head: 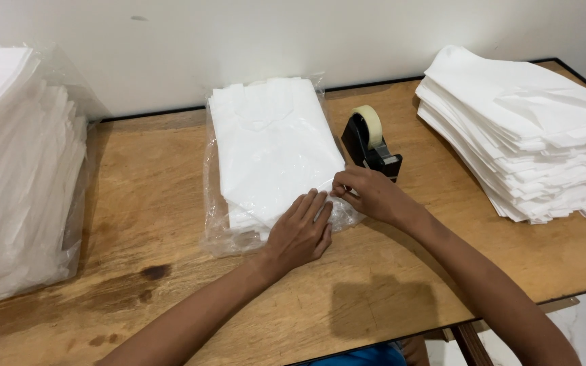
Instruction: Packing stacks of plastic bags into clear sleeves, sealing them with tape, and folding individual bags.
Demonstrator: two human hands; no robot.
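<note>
Here your left hand [301,234] lies flat, fingers spread, on the near end of the clear-wrapped white bundle [272,149] just left of the black tape dispenser [369,144], while your right hand [369,194] pinches the wrapper's near corner below that dispenser.

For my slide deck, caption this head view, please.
Both hands, left hand and right hand, press a clear-wrapped white bundle beside a tape dispenser.
</note>
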